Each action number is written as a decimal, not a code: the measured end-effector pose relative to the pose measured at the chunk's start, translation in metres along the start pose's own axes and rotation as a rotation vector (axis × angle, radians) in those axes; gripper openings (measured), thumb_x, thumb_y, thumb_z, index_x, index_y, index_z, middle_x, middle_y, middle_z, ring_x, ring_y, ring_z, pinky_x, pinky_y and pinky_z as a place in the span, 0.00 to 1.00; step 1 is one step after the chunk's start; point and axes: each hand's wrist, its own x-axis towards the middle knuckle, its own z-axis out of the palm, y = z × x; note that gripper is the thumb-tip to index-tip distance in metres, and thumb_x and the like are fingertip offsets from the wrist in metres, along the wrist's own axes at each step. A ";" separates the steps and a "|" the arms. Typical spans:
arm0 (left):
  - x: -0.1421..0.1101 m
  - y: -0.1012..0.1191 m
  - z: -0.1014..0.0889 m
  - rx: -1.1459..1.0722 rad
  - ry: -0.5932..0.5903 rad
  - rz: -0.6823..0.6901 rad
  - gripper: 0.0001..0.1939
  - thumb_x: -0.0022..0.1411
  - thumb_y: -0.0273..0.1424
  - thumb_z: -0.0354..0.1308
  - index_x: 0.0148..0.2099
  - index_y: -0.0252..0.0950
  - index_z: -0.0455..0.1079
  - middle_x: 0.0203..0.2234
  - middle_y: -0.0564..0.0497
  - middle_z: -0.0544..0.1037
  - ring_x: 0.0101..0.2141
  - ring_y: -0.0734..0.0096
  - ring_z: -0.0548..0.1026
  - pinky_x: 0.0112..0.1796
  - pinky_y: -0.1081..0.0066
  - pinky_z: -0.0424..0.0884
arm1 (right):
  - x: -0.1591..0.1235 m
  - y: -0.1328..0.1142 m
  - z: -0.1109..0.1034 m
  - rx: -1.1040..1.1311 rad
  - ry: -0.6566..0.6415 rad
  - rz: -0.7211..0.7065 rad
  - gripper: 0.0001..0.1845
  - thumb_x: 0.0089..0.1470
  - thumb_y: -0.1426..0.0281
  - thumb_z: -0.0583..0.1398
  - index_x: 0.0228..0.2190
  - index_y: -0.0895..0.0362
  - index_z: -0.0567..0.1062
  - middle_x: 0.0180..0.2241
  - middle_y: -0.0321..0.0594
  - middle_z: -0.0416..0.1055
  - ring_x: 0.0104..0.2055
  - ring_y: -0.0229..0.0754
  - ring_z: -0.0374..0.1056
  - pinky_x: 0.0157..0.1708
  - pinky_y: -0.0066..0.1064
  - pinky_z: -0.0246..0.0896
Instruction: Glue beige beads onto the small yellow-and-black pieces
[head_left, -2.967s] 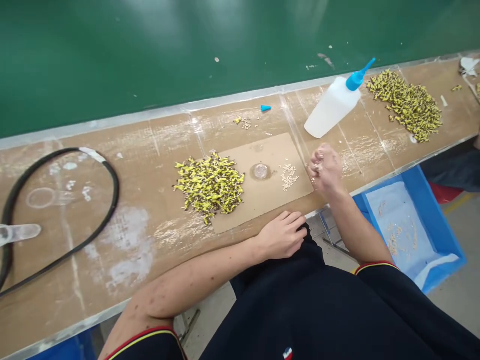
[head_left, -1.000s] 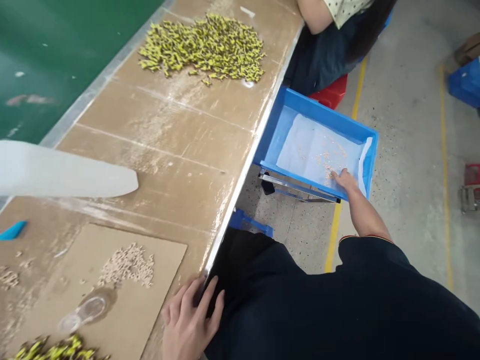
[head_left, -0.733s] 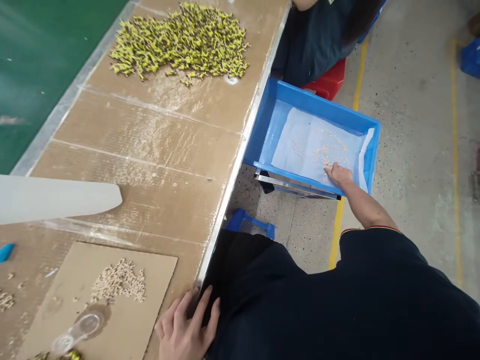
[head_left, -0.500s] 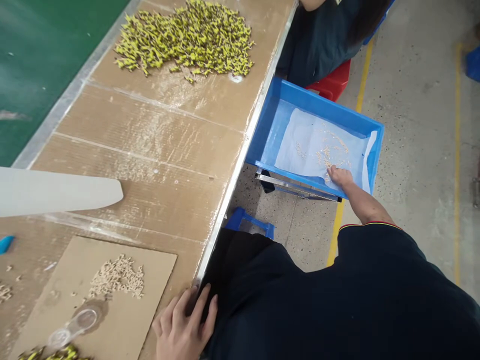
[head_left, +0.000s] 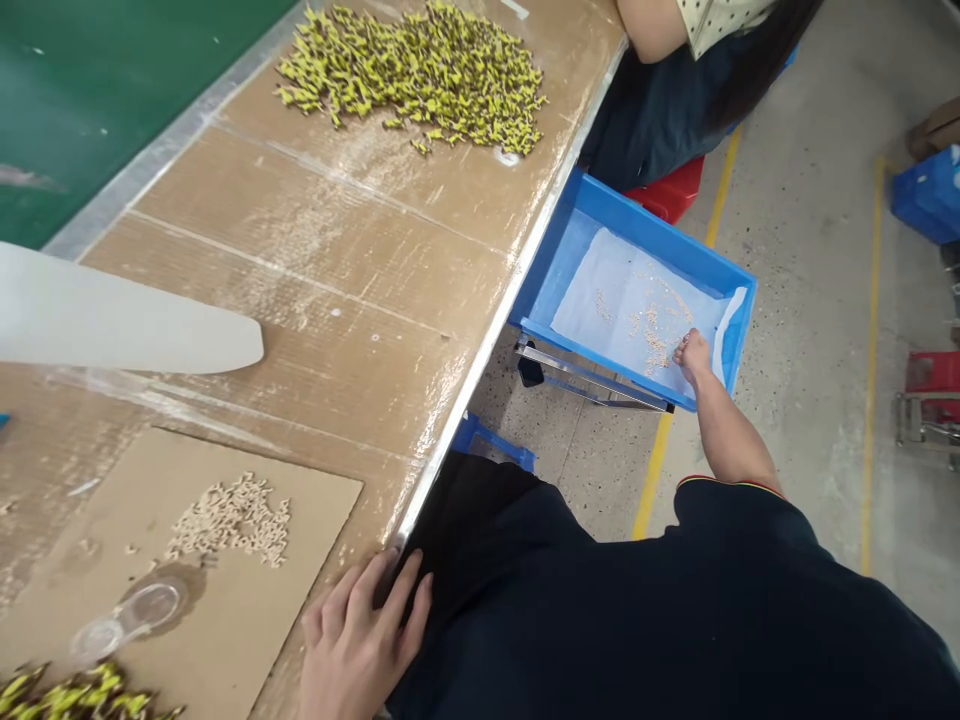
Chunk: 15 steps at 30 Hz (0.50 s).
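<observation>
My left hand point(head_left: 364, 630) rests on the table's front edge, fingers spread, holding nothing. Just left of it a cardboard sheet point(head_left: 300, 540) bears a heap of small beige pieces point(head_left: 232, 520) and a clear plastic container with its lid open point(head_left: 150, 605). Over to the right, my right hand point(head_left: 694, 355) is inside a blue tray point(head_left: 660, 220), its fingers drawn together; what they hold, if anything, is too small to make out. Beneath it, white paper point(head_left: 589, 290) lines the tray, with tiny beige pieces point(head_left: 654, 335) scattered over it.
A large heap of yellow-and-brown pieces point(head_left: 420, 75) lies at the table's far end, a smaller one point(head_left: 82, 695) at lower left. A white flat panel point(head_left: 135, 320) juts in from the left. Another person point(head_left: 652, 110) sits beyond the tray near a red stool point(head_left: 671, 192).
My right hand has shifted a little rightward inside the tray, away from the scattered pieces. The left hand stays at the table edge. The camera view has turned slightly.
</observation>
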 end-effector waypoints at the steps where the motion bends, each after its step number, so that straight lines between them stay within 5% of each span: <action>1: 0.000 0.000 0.001 -0.009 0.004 -0.006 0.15 0.63 0.31 0.70 0.52 0.38 0.76 0.46 0.42 0.80 0.47 0.55 0.77 0.47 0.60 0.70 | -0.005 -0.010 0.003 0.090 0.001 -0.009 0.19 0.68 0.54 0.58 0.37 0.58 0.74 0.29 0.32 0.70 0.25 0.32 0.65 0.25 0.27 0.67; 5: 0.004 0.003 0.001 -0.041 0.024 -0.003 0.11 0.64 0.31 0.68 0.49 0.38 0.78 0.45 0.42 0.81 0.46 0.55 0.78 0.47 0.60 0.70 | -0.036 -0.065 0.020 0.386 -0.082 -0.091 0.30 0.64 0.45 0.53 0.22 0.50 0.50 0.14 0.21 0.39 0.15 0.31 0.35 0.13 0.23 0.40; 9: 0.007 0.014 -0.004 -0.105 0.003 -0.069 0.08 0.68 0.32 0.63 0.48 0.37 0.79 0.47 0.43 0.82 0.49 0.55 0.77 0.48 0.60 0.68 | -0.092 -0.137 0.048 0.555 -0.336 -0.211 0.34 0.56 0.42 0.57 0.22 0.51 0.45 0.15 0.22 0.36 0.16 0.31 0.31 0.13 0.23 0.34; 11: 0.008 0.017 -0.005 -0.145 -0.038 -0.094 0.09 0.69 0.33 0.61 0.48 0.38 0.79 0.49 0.44 0.82 0.51 0.56 0.76 0.51 0.60 0.67 | -0.129 -0.175 0.069 0.677 -0.637 -0.280 0.34 0.55 0.45 0.62 0.22 0.51 0.47 0.16 0.22 0.37 0.16 0.31 0.30 0.14 0.24 0.33; 15: 0.005 0.017 -0.003 -0.193 -0.077 -0.107 0.11 0.71 0.34 0.57 0.49 0.37 0.77 0.51 0.44 0.80 0.54 0.58 0.74 0.53 0.59 0.65 | -0.226 -0.242 0.137 0.476 -1.070 -0.594 0.31 0.57 0.45 0.60 0.21 0.50 0.51 0.16 0.24 0.39 0.16 0.32 0.33 0.15 0.28 0.35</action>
